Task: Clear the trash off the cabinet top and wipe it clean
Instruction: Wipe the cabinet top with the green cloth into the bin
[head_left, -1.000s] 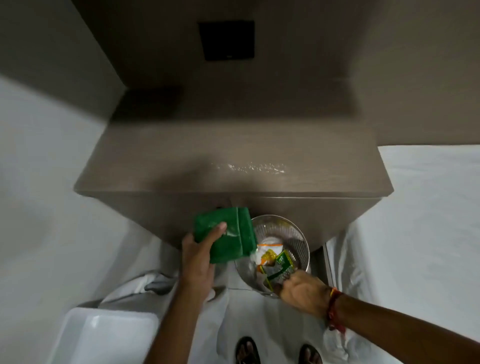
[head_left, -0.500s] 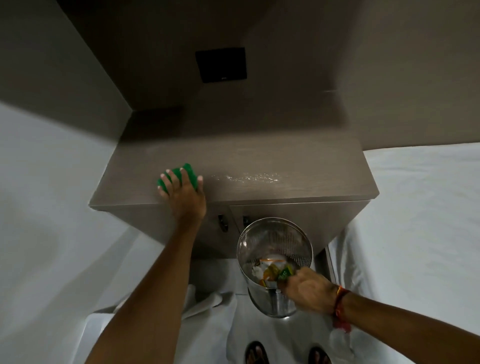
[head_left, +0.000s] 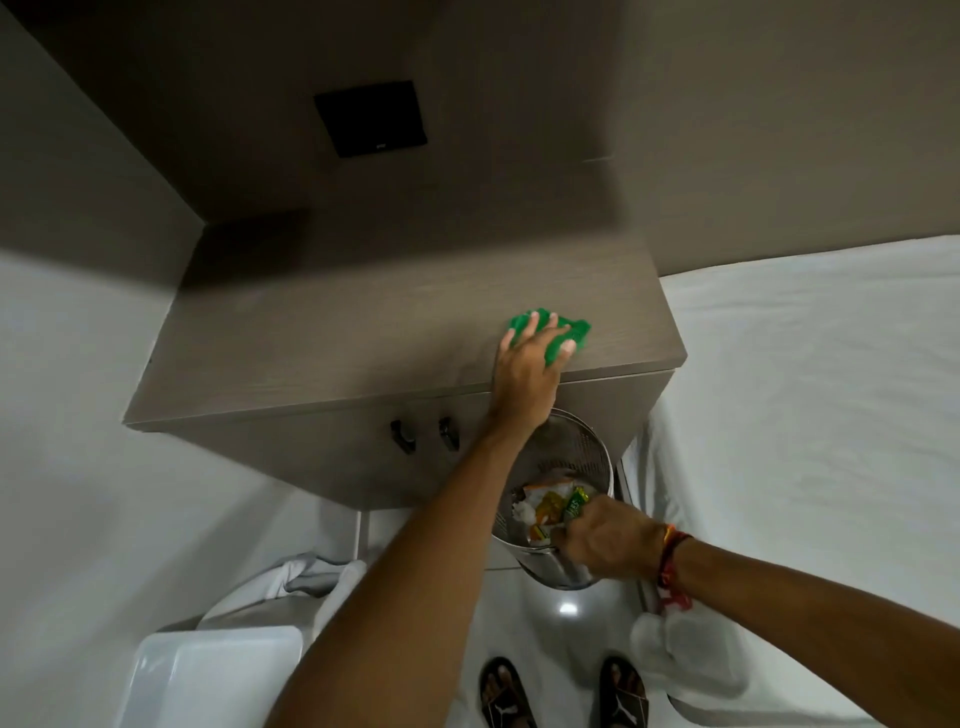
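Note:
The brown wood-grain cabinet top (head_left: 332, 332) fills the middle of the head view. My left hand (head_left: 524, 371) presses a green cloth (head_left: 569, 335) flat on the top near its front right corner, fingers spread over it. Below the cabinet's front edge, my right hand (head_left: 605, 538) grips the rim of a metal mesh bin (head_left: 582, 452). Inside the bin lie crumpled wrappers (head_left: 550, 506) in orange, green and white. No trash shows on the cabinet top.
White bedding (head_left: 810, 395) lies right of the cabinet, a white wall (head_left: 67, 467) to its left. A white plastic tub (head_left: 208, 670) stands at the bottom left beside crumpled white cloth (head_left: 311, 574). Two knobs (head_left: 423, 434) sit on the cabinet front. My sandalled feet (head_left: 563, 693) are below.
My left hand lifted the green cloth onto the cabinet top at the left, then slid it across to the right. The shiny streak on the top is gone. My right hand stayed on the bin.

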